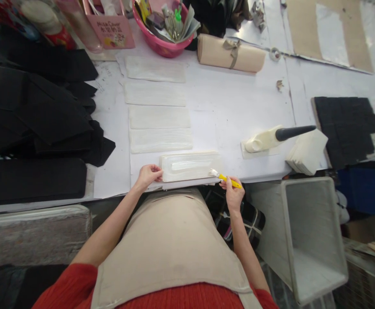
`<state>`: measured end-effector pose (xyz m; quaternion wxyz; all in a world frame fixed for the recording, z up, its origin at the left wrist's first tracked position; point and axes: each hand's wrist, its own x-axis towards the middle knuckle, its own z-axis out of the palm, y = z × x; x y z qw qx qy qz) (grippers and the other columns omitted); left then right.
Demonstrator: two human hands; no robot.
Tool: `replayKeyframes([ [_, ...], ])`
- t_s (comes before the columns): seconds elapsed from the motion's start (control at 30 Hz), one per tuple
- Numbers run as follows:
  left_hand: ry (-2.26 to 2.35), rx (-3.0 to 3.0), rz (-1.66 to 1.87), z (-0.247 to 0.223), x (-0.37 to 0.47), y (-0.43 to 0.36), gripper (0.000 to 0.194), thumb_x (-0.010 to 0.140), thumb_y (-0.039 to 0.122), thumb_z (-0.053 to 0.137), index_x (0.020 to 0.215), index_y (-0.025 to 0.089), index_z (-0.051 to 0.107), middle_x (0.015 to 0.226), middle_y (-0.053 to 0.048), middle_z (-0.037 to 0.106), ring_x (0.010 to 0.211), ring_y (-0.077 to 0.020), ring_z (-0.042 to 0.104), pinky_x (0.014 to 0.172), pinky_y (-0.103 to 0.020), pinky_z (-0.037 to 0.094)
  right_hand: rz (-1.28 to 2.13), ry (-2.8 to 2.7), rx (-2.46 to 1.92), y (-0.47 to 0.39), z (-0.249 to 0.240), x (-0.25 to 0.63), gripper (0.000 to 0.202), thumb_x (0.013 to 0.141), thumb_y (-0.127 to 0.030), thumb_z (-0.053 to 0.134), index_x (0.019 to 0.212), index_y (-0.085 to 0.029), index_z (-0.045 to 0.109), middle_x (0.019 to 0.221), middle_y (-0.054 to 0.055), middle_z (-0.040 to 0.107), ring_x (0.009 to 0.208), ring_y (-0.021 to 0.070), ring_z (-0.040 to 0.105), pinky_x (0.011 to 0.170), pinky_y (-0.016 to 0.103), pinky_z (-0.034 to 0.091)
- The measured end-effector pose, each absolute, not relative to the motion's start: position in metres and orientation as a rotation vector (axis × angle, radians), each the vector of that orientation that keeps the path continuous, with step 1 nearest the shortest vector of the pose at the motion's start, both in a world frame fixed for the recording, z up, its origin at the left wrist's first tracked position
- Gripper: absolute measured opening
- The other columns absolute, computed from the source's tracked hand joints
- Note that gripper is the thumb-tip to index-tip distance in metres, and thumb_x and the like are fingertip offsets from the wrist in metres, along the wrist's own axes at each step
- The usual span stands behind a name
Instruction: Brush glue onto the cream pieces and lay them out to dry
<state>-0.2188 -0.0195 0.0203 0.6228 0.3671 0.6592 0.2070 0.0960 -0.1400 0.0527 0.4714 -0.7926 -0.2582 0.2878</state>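
Observation:
A stack of pale rectangular strips lies at the table's front edge, its top strip wet with a whitish, glossy smear. My left hand pinches the stack's left end between thumb and fingers; how many strips it grips is hidden. In my right hand is a small paintbrush with a yellow handle. Its pale bristles touch or hover just over the right end of the top strip. Beyond the stack, several similar strips are laid out flat in a column.
A cream bottle with a black nozzle lies at the right, near stacked white pieces. Black cut pieces cover the left side. A pink basin and a tied beige roll stand behind. A grey bin is below right.

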Motion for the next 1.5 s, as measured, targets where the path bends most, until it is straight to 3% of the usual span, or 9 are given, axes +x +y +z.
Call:
replayKeyframes([
  [0.13,1.515,0.840,0.473,0.018,-0.219,-0.020,0.023,0.053,0.028,0.074,0.066,0.013,0.061,0.049,-0.002,0.064,0.047,-0.0156,0.063,0.046,-0.024,0.053,0.488,-0.813,-1.997,-0.147,0.066,0.097,0.031,0.088,-0.046,0.059,0.095,-0.017,0.067,0.079,0.004,0.070,0.072,0.0196,0.070,0.073,0.033,0.057],
  [0.37,1.523,0.837,0.479,0.014,-0.220,-0.020,0.025,0.050,0.028,0.074,0.066,0.013,0.061,0.050,-0.001,0.065,0.047,-0.0149,0.063,0.046,-0.023,0.053,0.970,-1.203,-1.661,-0.134,0.061,0.012,0.024,0.094,-0.038,0.055,0.102,-0.021,0.070,0.085,0.005,0.073,0.077,0.0189,0.071,0.073,0.029,0.056],
  [0.57,1.518,0.835,0.475,0.016,-0.220,-0.020,0.025,0.051,0.029,0.074,0.066,0.013,0.061,0.050,-0.002,0.064,0.047,-0.0152,0.063,0.046,-0.023,0.053,0.659,-1.399,-1.670,-0.128,0.067,0.034,0.019,0.096,-0.028,0.054,0.105,-0.022,0.070,0.095,0.007,0.070,0.088,0.0190,0.067,0.084,0.032,0.054],
  [0.93,1.544,0.820,0.487,0.022,-0.217,-0.021,0.021,0.053,0.027,0.073,0.064,0.014,0.060,0.049,-0.001,0.063,0.045,-0.0148,0.062,0.045,-0.023,0.052,0.824,-1.965,-1.393,-0.104,0.050,-0.004,0.022,0.098,-0.026,0.051,0.111,-0.022,0.068,0.101,0.009,0.068,0.093,0.0207,0.065,0.084,0.031,0.051],
  [1.13,1.539,0.838,0.477,0.018,-0.219,-0.021,0.023,0.052,0.028,0.073,0.065,0.014,0.061,0.049,-0.002,0.064,0.047,-0.0152,0.063,0.046,-0.023,0.052,0.953,-1.825,-1.506,-0.134,0.059,0.036,0.022,0.098,-0.026,0.050,0.111,-0.024,0.067,0.105,0.008,0.067,0.095,0.0184,0.065,0.085,0.029,0.051],
  [1.37,1.546,0.840,0.468,0.022,-0.218,-0.020,0.025,0.051,0.029,0.075,0.065,0.014,0.061,0.051,-0.002,0.064,0.047,-0.0156,0.063,0.047,-0.024,0.052,0.721,-1.596,-1.822,-0.166,0.071,0.108,0.022,0.097,-0.029,0.050,0.108,-0.025,0.069,0.101,0.007,0.065,0.093,0.0196,0.066,0.085,0.032,0.053],
  [1.5,1.558,0.864,0.450,0.025,-0.217,-0.019,0.025,0.051,0.029,0.075,0.065,0.014,0.061,0.052,-0.002,0.064,0.048,-0.0157,0.063,0.047,-0.024,0.052,0.662,-1.499,-1.825,-0.164,0.080,0.093,0.017,0.094,-0.030,0.057,0.101,-0.025,0.071,0.100,0.007,0.064,0.093,0.0194,0.065,0.086,0.033,0.053],
])
